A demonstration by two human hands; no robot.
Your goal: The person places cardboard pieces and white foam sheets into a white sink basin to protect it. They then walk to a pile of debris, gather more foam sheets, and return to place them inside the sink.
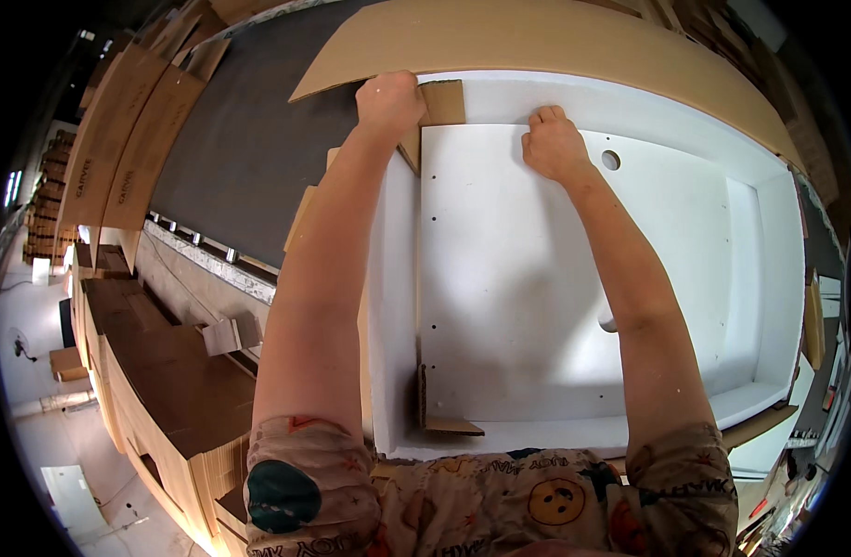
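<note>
A white panel (pixel 509 269) with round holes and small drilled dots lies inside a carton lined with white foam strips (pixel 537 97). At the carton's far left corner, my left hand (pixel 388 107) is closed at a folded cardboard corner piece (pixel 442 102), its fingertips partly hidden. My right hand (pixel 554 146) has its fingers curled at the panel's far edge, beside the far foam strip; anything inside them is hidden. Another cardboard corner piece (pixel 453 426) sits at the near left corner of the panel.
A brown carton flap (pixel 537 42) spreads out beyond the far foam strip. To the left runs a dark conveyor belt (pixel 249 139) with a metal side rail (pixel 207 249). Brown cartons (pixel 119 139) stand at the far left, and stacked cardboard (pixel 184 371) is at the near left.
</note>
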